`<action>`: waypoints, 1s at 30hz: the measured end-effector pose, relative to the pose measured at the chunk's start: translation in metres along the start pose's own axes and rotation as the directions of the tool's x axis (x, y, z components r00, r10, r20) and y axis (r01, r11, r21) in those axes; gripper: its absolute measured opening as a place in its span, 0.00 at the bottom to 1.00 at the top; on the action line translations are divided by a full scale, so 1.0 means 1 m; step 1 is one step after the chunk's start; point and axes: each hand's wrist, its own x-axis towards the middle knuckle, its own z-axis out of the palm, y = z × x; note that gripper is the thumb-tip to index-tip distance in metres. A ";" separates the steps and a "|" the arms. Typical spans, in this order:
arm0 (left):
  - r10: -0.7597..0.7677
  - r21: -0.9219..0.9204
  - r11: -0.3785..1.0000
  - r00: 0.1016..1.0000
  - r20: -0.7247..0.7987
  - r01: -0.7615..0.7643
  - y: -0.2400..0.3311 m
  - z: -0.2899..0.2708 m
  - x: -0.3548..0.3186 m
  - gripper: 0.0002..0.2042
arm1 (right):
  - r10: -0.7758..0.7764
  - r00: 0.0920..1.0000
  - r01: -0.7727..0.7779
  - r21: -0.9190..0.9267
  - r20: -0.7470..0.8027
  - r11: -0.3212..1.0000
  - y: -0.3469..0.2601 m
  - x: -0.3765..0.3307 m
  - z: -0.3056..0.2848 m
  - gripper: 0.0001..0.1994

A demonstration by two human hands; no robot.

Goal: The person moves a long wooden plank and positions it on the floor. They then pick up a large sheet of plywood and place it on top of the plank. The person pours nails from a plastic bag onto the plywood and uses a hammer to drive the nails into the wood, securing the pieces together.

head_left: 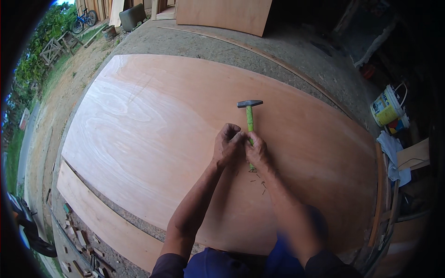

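Left hand [226, 146] and right hand [256, 150] meet fingertip to fingertip, apparently pinching something too small to identify, over the large pale plywood sheet [153, 134]. The green-handled steel hammer [250, 118] lies at twelve o'clock of them, its handle end hidden beneath, and small dark nails [258, 180] are scattered at six o'clock. Likely risk: the pinched piece slips and is lost among the loose nails.

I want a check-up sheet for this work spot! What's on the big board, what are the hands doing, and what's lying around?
Surface: large plywood sheet flat on concrete ground.
Job's things: hammer with green handle lying on the sheet; small nails scattered near the wrists.
Clutter: wood scraps lower left; white cloth at right.
Hands: left hand and right hand pressed together over the hammer handle; what they pinch is too small to tell.
Cables: nothing seen.
Surroundings: yellow-white bucket, leaning board, bicycle, grass.
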 end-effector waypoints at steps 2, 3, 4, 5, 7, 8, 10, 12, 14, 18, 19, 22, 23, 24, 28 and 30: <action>0.023 -0.015 1.000 0.999 0.026 -0.023 0.003 -0.004 -0.002 0.05 | 0.047 0.999 -0.047 0.035 0.012 0.998 -0.006 -0.001 0.002 0.05; -0.007 0.051 0.999 0.999 0.035 0.005 0.005 -0.003 -0.001 0.06 | 0.074 0.997 -0.074 0.046 0.011 0.996 -0.007 -0.002 0.000 0.05; -0.038 0.117 0.993 0.998 0.044 0.032 0.007 -0.004 -0.001 0.06 | 0.010 1.000 -0.010 -0.002 -0.003 1.000 -0.002 -0.001 0.000 0.05; -0.070 0.182 0.982 0.996 0.053 0.059 0.009 -0.004 0.001 0.07 | -0.054 0.998 0.053 -0.051 -0.016 0.997 0.004 0.002 0.000 0.05; -0.072 0.242 0.968 0.997 0.004 0.069 0.006 -0.006 0.005 0.05 | -0.105 0.994 0.105 -0.096 0.001 0.990 0.006 0.004 0.001 0.07; -0.073 0.270 0.960 0.997 -0.018 0.075 0.004 -0.007 0.007 0.04 | -0.090 0.996 0.092 -0.094 0.022 0.991 0.007 0.004 0.001 0.10; 0.096 0.334 0.941 0.988 -0.119 -0.052 0.005 -0.008 0.019 0.05 | -0.184 0.982 0.181 -0.080 -0.039 0.980 0.009 0.006 -0.001 0.16; 0.229 0.453 0.885 0.945 -0.232 -0.103 -0.008 -0.030 0.044 0.05 | -0.331 0.940 0.321 -0.111 -0.087 0.941 0.005 0.005 0.006 0.24; 0.299 0.641 0.761 0.930 -0.215 -0.097 -0.008 -0.035 0.059 0.04 | -0.320 0.946 0.323 -0.259 0.054 0.910 -0.013 -0.005 -0.002 0.30; 0.268 0.726 0.688 0.930 -0.250 -0.003 -0.005 -0.017 0.065 0.04 | -0.383 0.910 0.411 -0.475 0.160 0.778 -0.027 -0.007 -0.018 0.35; 0.264 0.730 0.684 0.929 -0.260 0.010 -0.005 -0.013 0.065 0.04 | -0.328 0.927 0.375 -0.506 0.185 0.776 -0.022 -0.005 -0.019 0.36; 0.305 0.793 0.609 0.930 -0.204 -0.026 -0.005 -0.016 0.066 0.06 | -0.205 0.949 0.308 -0.551 0.241 0.776 -0.019 0.004 -0.017 0.37; 0.330 0.805 0.590 0.927 -0.176 -0.057 -0.006 -0.019 0.066 0.06 | -0.191 0.949 0.302 -0.542 0.252 0.784 -0.022 0.006 -0.018 0.38; 0.355 0.813 0.575 0.923 -0.151 -0.089 -0.006 -0.019 0.065 0.06 | -0.177 0.948 0.298 -0.538 0.265 0.789 -0.025 0.007 -0.020 0.38; 0.305 0.794 0.606 0.937 -0.173 -0.050 -0.005 -0.016 0.063 0.07 | -0.247 0.945 0.324 -0.519 0.213 0.791 -0.029 0.004 -0.024 0.35; 0.269 0.765 0.644 0.944 -0.192 -0.028 0.003 -0.014 0.073 0.08 | -0.163 0.974 0.223 -0.513 0.160 0.829 -0.037 -0.001 -0.023 0.29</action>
